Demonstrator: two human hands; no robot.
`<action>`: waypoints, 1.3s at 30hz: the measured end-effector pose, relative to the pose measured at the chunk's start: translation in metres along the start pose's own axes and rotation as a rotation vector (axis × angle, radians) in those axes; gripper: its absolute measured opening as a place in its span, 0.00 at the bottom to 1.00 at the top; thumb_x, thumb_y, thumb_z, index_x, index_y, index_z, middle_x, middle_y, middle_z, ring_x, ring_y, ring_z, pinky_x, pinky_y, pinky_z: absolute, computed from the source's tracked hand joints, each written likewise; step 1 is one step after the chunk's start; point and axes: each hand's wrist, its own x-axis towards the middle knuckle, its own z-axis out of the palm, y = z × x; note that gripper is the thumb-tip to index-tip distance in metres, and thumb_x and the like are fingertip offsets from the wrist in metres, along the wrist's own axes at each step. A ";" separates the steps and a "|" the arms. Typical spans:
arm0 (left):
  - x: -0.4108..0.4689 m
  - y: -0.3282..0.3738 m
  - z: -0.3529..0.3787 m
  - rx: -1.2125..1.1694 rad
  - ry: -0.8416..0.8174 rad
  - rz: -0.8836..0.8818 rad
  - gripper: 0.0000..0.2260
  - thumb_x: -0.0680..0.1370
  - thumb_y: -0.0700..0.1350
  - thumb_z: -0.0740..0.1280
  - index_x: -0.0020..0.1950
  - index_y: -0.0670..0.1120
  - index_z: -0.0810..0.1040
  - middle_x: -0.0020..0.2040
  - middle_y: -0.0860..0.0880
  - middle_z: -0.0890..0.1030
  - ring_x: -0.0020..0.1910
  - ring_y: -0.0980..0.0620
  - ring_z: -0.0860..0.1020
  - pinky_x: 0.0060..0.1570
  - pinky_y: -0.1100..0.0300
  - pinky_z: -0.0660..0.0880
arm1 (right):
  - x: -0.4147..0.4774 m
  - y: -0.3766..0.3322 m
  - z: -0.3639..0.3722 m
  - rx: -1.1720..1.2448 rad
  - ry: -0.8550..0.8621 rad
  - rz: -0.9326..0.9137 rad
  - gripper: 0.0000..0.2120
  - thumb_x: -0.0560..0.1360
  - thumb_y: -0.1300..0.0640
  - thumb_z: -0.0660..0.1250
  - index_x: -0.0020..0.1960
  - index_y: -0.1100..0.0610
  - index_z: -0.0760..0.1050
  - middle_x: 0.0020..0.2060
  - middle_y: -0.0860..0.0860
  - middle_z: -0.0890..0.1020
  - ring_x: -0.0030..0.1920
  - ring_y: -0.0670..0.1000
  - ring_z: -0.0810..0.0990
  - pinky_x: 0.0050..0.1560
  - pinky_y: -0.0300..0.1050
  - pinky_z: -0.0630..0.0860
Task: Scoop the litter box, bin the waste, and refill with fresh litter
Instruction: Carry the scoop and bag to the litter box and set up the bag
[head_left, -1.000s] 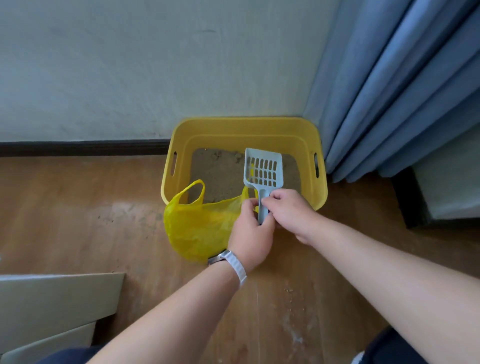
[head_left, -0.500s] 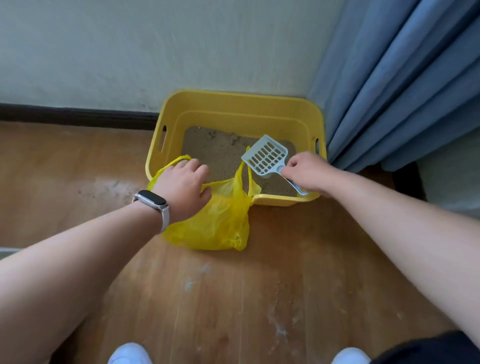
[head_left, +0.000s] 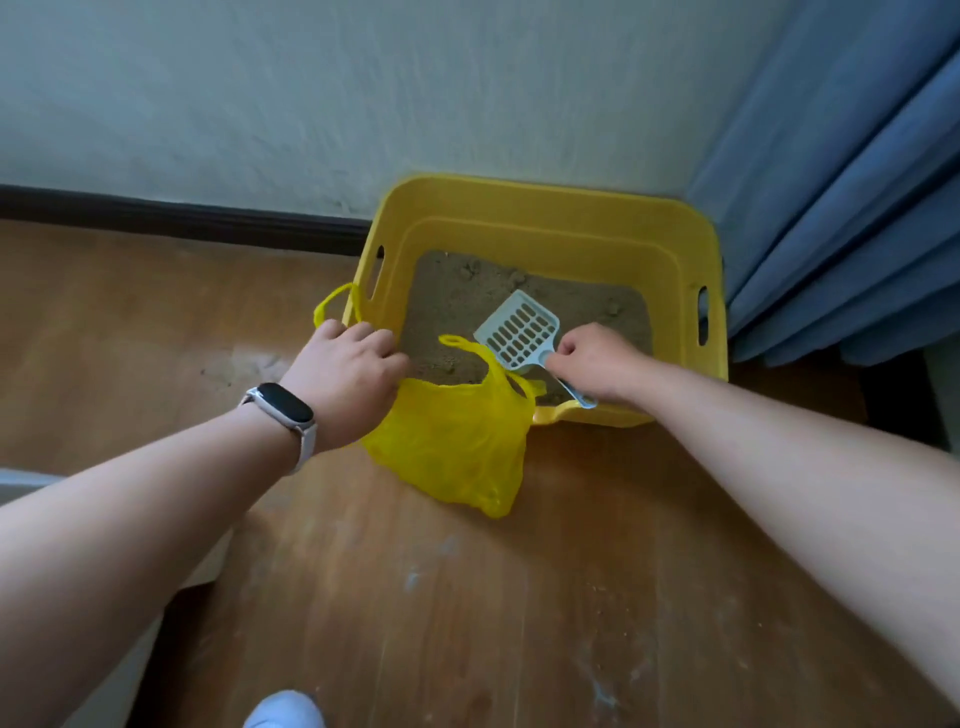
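Note:
A yellow litter box (head_left: 550, 218) stands on the floor in the corner, with brown clumpy litter (head_left: 457, 296) inside. A yellow plastic bag (head_left: 457, 441) hangs over the box's near rim and down onto the floor. My left hand (head_left: 345, 376), with a watch on its wrist, grips the bag's left edge by one handle loop. My right hand (head_left: 592, 358) holds the handle of a pale blue slotted scoop (head_left: 519, 332). The scoop's blade lies over the litter near the front of the box, and nothing shows on it.
A white wall and dark baseboard (head_left: 176, 218) run behind the box. Blue curtains (head_left: 841, 208) hang at its right side. The wooden floor (head_left: 467, 597) has scattered litter dust. A pale flat object (head_left: 21, 478) shows at the left edge, a shoe tip (head_left: 285, 709) at the bottom.
My left hand let go of the scoop handle and took the bag's left edge. My right hand swung the scoop down over the litter. The view moved closer and left.

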 end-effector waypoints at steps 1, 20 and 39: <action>-0.008 -0.005 -0.002 -0.017 0.011 0.020 0.04 0.72 0.47 0.67 0.39 0.48 0.78 0.37 0.48 0.76 0.38 0.43 0.76 0.39 0.52 0.68 | 0.003 -0.003 0.003 0.000 0.000 -0.008 0.12 0.76 0.51 0.65 0.36 0.56 0.72 0.31 0.54 0.74 0.30 0.52 0.71 0.30 0.42 0.64; -0.068 -0.023 0.000 -0.207 -0.047 0.033 0.11 0.73 0.49 0.58 0.39 0.46 0.77 0.33 0.48 0.76 0.32 0.43 0.76 0.33 0.51 0.74 | 0.014 -0.018 0.031 -0.517 -0.183 -0.140 0.10 0.77 0.49 0.61 0.41 0.54 0.72 0.35 0.49 0.76 0.33 0.49 0.73 0.28 0.42 0.64; -0.011 -0.013 -0.076 -0.339 0.069 0.214 0.14 0.76 0.54 0.59 0.38 0.50 0.79 0.35 0.52 0.76 0.34 0.44 0.76 0.34 0.53 0.75 | -0.065 -0.035 -0.021 -0.430 0.206 -0.826 0.23 0.72 0.44 0.65 0.64 0.50 0.72 0.60 0.49 0.74 0.61 0.53 0.72 0.59 0.51 0.72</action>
